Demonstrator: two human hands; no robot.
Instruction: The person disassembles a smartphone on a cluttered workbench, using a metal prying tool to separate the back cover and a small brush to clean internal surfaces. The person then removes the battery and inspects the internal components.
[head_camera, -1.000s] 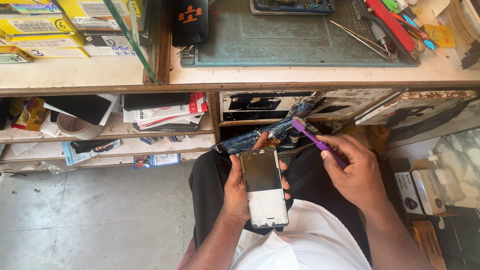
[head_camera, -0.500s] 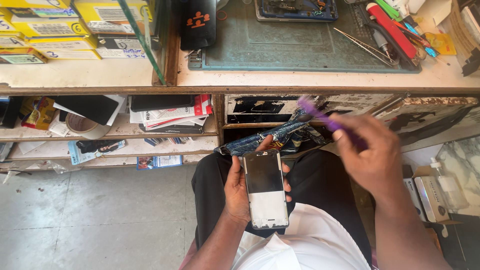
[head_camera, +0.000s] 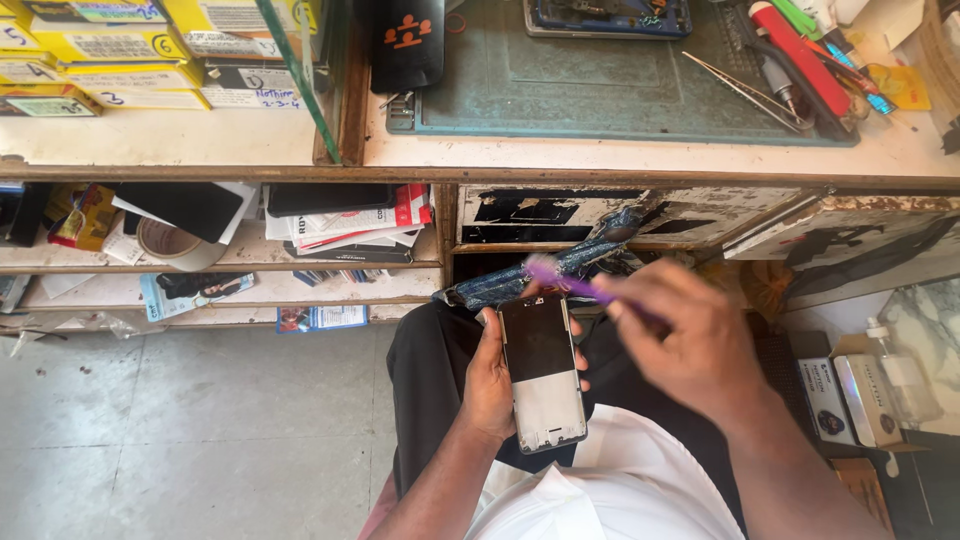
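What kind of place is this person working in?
Probably a small phone repair stall: the left hand holds an opened phone, tweezers and screwdrivers lie on a green work mat, beside stacked yellow boxes.

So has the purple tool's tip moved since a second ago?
Yes. The purple tool in the right hand has swung left, its tip now over the top edge of the phone, against the drawer front.
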